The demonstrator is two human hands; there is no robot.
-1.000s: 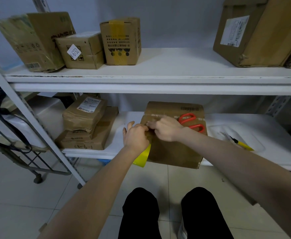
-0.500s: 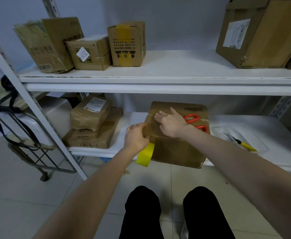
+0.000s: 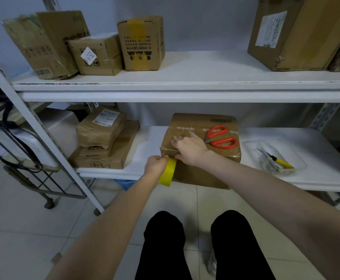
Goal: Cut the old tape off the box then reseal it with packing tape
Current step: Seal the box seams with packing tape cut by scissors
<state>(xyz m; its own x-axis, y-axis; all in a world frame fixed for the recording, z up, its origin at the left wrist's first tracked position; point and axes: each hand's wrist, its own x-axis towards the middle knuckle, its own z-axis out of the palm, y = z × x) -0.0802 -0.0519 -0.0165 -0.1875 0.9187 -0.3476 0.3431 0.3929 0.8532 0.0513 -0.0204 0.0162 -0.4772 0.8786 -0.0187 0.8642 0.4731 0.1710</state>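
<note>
Our left hand (image 3: 155, 165) grips the yellow tape roll (image 3: 168, 172) at the box's (image 3: 197, 176) front-left corner, out past the shelf (image 3: 306, 178) edge. The box sits on that lower shelf, front hanging over the edge. Our right hand (image 3: 189, 147) lies flat on top, fingers spread, thumb by the roll. Scissors (image 3: 219, 137) rest up there too. There's bare shelf on both sides, and a clear tray (image 3: 299, 159) on the right holds a yellow-handled tool (image 3: 282, 163).
</note>
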